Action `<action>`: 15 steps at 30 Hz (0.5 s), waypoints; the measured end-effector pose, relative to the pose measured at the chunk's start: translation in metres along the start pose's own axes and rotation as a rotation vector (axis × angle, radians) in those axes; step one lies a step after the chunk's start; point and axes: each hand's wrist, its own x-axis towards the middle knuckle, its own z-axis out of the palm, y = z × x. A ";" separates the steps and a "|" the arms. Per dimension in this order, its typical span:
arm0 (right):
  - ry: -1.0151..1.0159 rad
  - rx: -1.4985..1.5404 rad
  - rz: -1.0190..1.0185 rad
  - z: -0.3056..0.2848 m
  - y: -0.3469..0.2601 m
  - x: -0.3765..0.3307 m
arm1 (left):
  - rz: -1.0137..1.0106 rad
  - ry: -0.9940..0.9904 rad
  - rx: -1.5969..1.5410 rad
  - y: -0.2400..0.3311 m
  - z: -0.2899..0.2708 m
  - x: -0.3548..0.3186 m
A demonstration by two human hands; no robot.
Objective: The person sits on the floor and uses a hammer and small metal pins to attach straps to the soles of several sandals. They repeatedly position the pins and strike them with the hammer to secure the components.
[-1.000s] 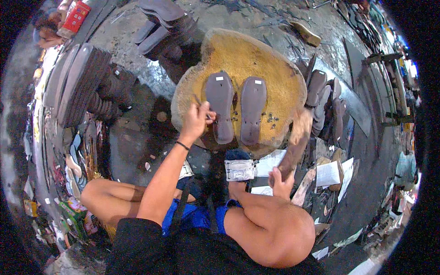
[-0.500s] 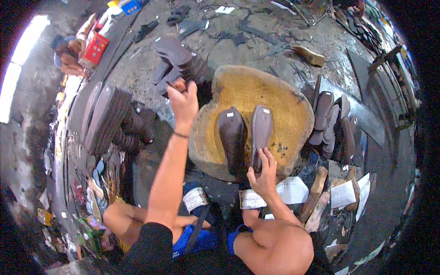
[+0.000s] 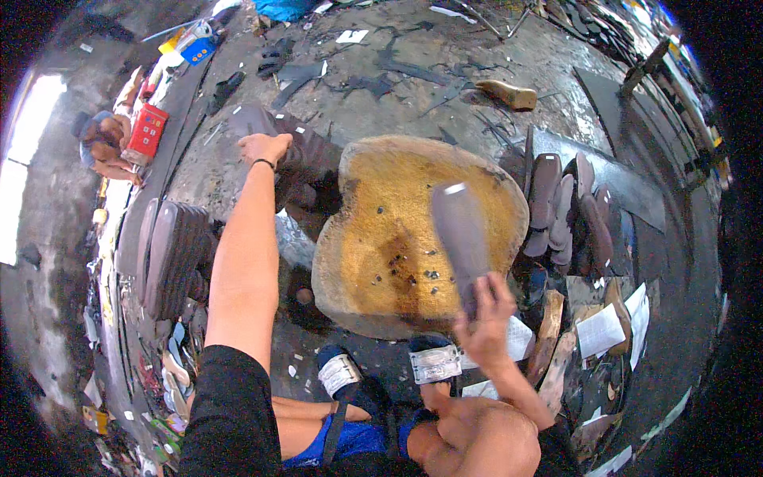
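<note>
The right hand point(image 3: 486, 314) is gripping one grey shoe sole point(image 3: 461, 238) by its near end, fingers wrapped around it, lifting it above the near right part of the round wooden block point(image 3: 373, 207). The left hand point(image 3: 265, 148) is reaching out beyond the block's far left edge, fingers curled onto a dark sole point(image 3: 306, 151) on the stack there. Half a second ago two soles were over the block; now one is leaving it and the other has gone to that stack, so the pair is being cleared off
</note>
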 end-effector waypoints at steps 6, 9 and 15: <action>0.111 -0.500 0.333 -0.084 0.023 0.054 | 0.100 0.024 0.166 0.002 -0.003 0.003; 0.190 -0.285 0.205 -0.060 0.003 0.057 | 0.078 0.212 -0.047 -0.033 -0.024 0.031; -0.264 0.875 0.380 -0.007 -0.014 0.033 | 0.409 -0.508 -1.103 -0.038 -0.016 -0.257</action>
